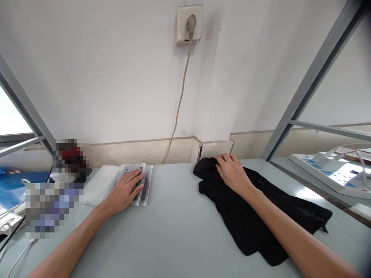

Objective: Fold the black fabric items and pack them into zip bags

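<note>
Left hand (121, 195): palm down, its fingers (135, 175) a little apart, thumb off to the right, laid flat over the packets and closed on none.
Right hand (234, 173): fingers (228, 157) close together, bent down over the far left end of the black cloth; whether they pinch a fold, I cannot tell.
Black cloth (237, 220): lies on the right part of the counter, under the right hand and forearm; its long axis slants from the far left, near the wall, to the near right; one rounded end points at the wall, and a small strip sticks out at the near right corner.
Packets (147, 189): clear-edged with dark contents, overlapping under the left hand; long axis toward the wall, the rightmost nearly straight; "RO" shows on one.
Translucent packet (100, 185): just left of them, partly overlapped, far end leaning right.
Counter (171, 231): pale grey-blue, bare between the hands.
White cables (21, 256): at the left edge, near a pixelated patch.
Metal frame (304, 73): slanting bars on both sides.
Wall (130, 77): behind, with a plug (191, 24) in a socket (180, 34) and a cord (182, 90) hanging behind the counter.
</note>
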The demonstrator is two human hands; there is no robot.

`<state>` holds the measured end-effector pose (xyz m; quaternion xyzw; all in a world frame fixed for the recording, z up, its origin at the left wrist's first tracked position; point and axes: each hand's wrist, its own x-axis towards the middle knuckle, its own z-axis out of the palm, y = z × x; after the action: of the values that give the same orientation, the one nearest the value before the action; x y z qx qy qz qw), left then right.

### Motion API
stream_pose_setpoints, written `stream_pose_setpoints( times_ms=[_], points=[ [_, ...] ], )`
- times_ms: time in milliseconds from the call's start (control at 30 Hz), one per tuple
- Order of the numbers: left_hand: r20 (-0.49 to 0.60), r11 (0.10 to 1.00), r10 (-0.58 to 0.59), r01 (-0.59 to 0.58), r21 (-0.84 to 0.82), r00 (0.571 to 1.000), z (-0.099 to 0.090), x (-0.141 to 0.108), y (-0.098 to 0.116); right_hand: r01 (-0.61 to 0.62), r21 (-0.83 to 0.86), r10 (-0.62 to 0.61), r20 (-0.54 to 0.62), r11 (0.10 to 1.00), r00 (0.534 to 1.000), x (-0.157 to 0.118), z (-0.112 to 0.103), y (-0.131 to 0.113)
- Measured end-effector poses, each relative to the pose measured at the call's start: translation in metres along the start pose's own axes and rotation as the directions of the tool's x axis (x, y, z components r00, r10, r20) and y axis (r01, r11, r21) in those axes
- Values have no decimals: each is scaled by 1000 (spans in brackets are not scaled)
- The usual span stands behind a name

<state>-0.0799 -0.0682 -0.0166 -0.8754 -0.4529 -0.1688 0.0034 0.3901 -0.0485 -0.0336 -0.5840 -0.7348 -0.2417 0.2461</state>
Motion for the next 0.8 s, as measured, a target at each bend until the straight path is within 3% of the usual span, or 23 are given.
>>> stream_pose_setpoints(
  times_ms=[267,800],
  points=[
    [-2,1000,2,-2,-2,1000,-1,0,1,-2,-32,4,69,999,998,-2,8,-3],
    [8,1000,3,-3,0,1000,1,0,-2,-45,-99,47,16,994,999,4,-11,-10]
  ],
)
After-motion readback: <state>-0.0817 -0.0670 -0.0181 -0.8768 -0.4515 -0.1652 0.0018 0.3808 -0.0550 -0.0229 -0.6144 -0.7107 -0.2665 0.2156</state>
